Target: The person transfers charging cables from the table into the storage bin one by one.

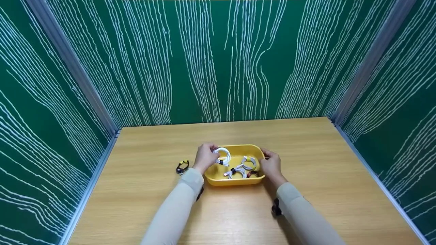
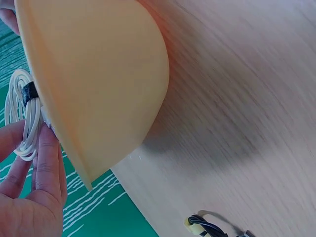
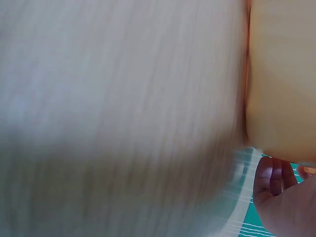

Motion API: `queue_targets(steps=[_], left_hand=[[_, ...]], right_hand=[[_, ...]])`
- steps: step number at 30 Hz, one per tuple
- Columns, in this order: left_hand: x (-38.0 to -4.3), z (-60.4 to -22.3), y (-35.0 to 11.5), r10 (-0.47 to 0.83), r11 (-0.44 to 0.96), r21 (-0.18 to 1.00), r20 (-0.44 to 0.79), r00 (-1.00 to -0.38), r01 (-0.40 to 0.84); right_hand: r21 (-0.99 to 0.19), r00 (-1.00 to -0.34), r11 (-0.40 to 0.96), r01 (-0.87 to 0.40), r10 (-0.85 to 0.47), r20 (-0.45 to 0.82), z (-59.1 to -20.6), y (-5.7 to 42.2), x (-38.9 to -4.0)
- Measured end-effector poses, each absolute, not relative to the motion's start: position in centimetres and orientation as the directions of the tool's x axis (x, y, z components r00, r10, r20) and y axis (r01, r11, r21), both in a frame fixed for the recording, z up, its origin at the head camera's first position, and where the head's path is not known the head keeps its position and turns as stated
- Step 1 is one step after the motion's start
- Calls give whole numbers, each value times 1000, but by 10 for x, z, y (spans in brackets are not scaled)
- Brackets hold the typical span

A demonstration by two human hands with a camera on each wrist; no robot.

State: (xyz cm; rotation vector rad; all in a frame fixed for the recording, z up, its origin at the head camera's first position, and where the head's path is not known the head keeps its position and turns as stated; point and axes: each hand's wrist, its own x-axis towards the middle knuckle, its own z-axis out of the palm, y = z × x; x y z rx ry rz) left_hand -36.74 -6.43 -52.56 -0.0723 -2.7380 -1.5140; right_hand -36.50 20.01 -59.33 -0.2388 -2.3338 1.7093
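My left hand (image 1: 205,157) pinches a coiled white cable (image 1: 223,161) with a black strap, over the left end of a yellow plastic tub (image 1: 235,182). In the left wrist view the white cable (image 2: 30,123) sits between thumb and fingers, beside the tub's rim. At the tub's right end my right hand (image 1: 271,165) grips the rim. Inside the tub lie a coiled pale cable with a yellow tie (image 1: 253,167), another pale coil with a black strap (image 1: 242,171) and a small dark reddish coil (image 1: 250,173). The right wrist view shows the right hand (image 3: 286,197) against the tub's side.
A black coiled cable (image 1: 178,170) with a yellow tie lies on the wooden table (image 1: 153,146), left of the tub. Green panels (image 1: 190,112) with white wavy lines stand behind and on both sides, joined by grey metal posts (image 1: 357,76).
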Motion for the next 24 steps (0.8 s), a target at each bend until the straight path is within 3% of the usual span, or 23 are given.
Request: queue_targets(steps=[24], left_hand=[[-370,-539,-54,38,567,823,-7,-999,16]], right_hand=[[-944,-959,329,23,274,72,-593,200,-365]])
